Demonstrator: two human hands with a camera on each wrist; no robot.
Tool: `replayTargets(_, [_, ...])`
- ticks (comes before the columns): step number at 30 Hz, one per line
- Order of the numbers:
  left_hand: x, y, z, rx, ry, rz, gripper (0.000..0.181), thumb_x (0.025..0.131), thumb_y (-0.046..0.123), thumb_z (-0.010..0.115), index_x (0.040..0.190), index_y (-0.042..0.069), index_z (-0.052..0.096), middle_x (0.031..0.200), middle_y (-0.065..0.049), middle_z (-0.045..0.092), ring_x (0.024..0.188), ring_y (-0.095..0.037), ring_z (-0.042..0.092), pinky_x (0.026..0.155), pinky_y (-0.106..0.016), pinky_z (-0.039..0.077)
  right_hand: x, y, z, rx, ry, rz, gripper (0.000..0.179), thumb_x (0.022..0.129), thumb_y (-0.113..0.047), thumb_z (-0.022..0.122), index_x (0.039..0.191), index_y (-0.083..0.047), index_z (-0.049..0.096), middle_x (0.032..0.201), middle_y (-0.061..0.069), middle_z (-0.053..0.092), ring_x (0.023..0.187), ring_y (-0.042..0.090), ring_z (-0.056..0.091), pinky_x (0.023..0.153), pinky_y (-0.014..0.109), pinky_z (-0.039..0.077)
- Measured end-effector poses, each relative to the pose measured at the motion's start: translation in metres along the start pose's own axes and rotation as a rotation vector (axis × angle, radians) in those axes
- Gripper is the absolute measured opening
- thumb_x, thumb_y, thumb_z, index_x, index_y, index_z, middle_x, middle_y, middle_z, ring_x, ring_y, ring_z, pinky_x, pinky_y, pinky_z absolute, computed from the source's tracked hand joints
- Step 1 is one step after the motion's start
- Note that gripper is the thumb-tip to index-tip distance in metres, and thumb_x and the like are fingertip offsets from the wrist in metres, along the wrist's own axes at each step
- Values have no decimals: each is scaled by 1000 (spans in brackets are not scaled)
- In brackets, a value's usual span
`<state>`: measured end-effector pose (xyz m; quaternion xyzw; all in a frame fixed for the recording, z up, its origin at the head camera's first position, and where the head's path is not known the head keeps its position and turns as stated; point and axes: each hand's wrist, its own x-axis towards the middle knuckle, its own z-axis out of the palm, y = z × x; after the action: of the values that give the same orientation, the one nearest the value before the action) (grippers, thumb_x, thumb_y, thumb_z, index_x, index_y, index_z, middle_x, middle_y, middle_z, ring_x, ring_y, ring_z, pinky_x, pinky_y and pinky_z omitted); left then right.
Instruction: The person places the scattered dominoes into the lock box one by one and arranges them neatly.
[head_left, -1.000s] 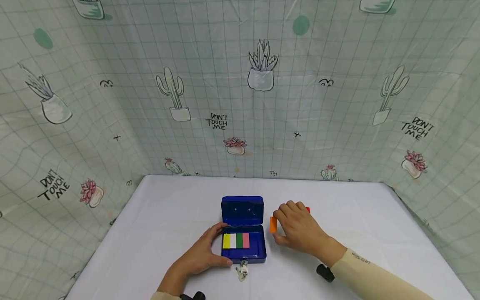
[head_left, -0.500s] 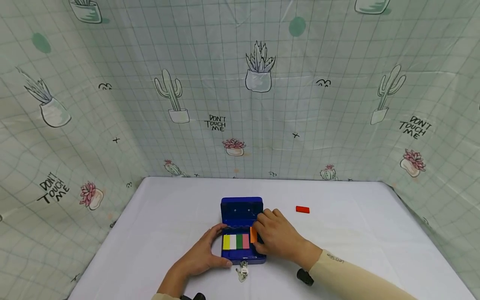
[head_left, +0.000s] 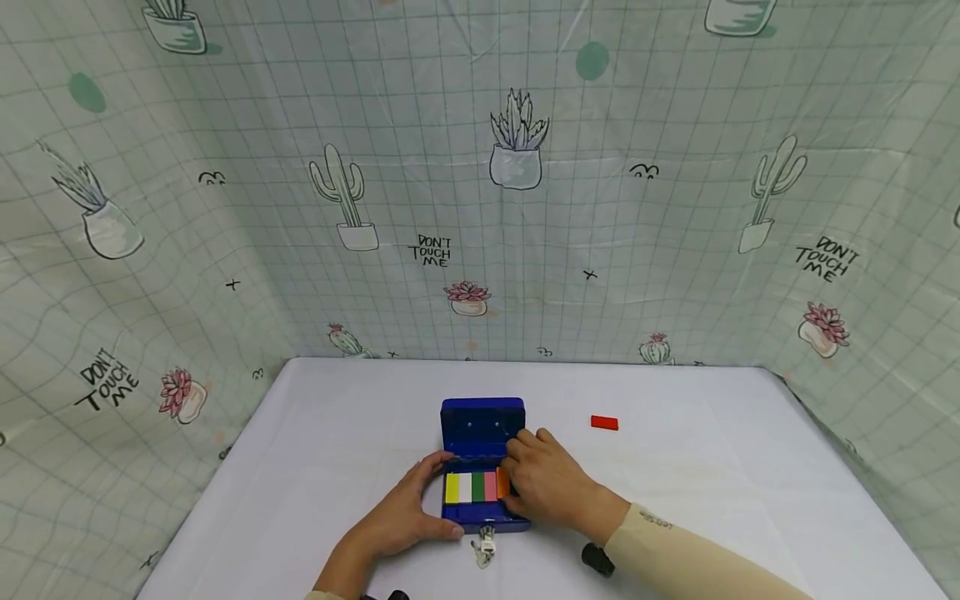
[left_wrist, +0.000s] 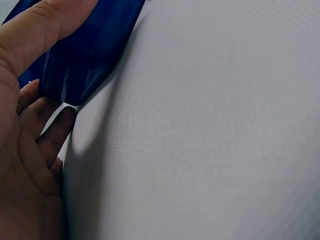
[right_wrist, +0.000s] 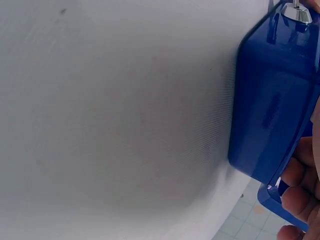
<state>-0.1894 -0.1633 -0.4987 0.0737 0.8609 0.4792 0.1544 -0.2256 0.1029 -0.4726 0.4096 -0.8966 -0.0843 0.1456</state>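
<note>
A blue metal cash box (head_left: 480, 514) stands on the white table with its lid (head_left: 480, 425) raised. Inside it, yellow, white, green and pink blocks (head_left: 477, 487) lie side by side in a row. My right hand (head_left: 551, 479) pinches an orange block (head_left: 502, 483) at the pink end of this row, inside the box; its fingertips are partly hidden there. My left hand (head_left: 401, 512) grips the box at its left side, thumb near the front corner and fingers by the hinge. In the left wrist view the thumb (left_wrist: 45, 27) overlaps the blue wall.
A red block (head_left: 604, 422) lies on the table (head_left: 697, 467) behind and right of the box. Keys (head_left: 483, 550) hang at the lock on the box's front. A patterned cloth (head_left: 405, 108) rises behind the table and along both sides.
My right hand has carried the orange block leftward from the table into the box, beside the pink one. The red block has come into full view. My left hand has stayed on the box.
</note>
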Motion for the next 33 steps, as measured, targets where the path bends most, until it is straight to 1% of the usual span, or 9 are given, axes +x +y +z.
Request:
replayTargets(6, [-1, -1, 1, -10, -8, -6, 109, 69, 41, 99, 159, 26, 40, 168, -15, 39, 158, -45, 28, 121, -77, 19, 2, -2, 0, -7, -24, 0, 41, 92, -57, 75, 98, -16, 77, 84, -3, 57, 86, 18, 46, 71, 30, 33])
replayTargets(11, [0, -2, 1, -7, -13, 6, 107, 70, 41, 98, 159, 27, 40, 168, -15, 39, 157, -45, 28, 121, -77, 19, 1, -3, 0, -20, -30, 8, 42, 90, -56, 76, 97, -15, 77, 85, -2, 58, 86, 18, 46, 72, 31, 34])
replayTargets(19, [0, -2, -1, 2, -15, 8, 108, 70, 41, 98, 159, 27, 40, 169, -14, 38, 158, -45, 27, 121, -77, 20, 4, -5, -3, 11, -69, -3, 40, 90, -55, 77, 101, -16, 80, 86, -3, 61, 84, 17, 44, 72, 29, 32])
replayTargets(25, [1, -1, -2, 3, 2, 31, 108, 69, 40, 99, 159, 26, 40, 168, -15, 39, 158, -44, 28, 122, -76, 20, 7, -3, -5, 6, -77, -4, 40, 90, -54, 79, 102, -16, 81, 88, -3, 64, 84, 17, 45, 72, 29, 35])
replayTargets(30, [1, -1, 0, -9, -9, 27, 108, 70, 39, 98, 160, 25, 39, 168, -16, 39, 157, -45, 29, 121, -77, 20, 6, -4, -5, 30, -105, 3, 39, 90, -54, 79, 104, -17, 81, 90, -3, 66, 84, 16, 46, 72, 29, 37])
replayTargets(33, [1, -2, 0, -8, -10, 28, 108, 70, 40, 98, 159, 25, 40, 168, -15, 39, 158, -44, 29, 121, -77, 20, 6, -4, -5, 37, -118, 12, 40, 90, -54, 79, 104, -17, 81, 91, -2, 66, 86, 16, 46, 73, 29, 38])
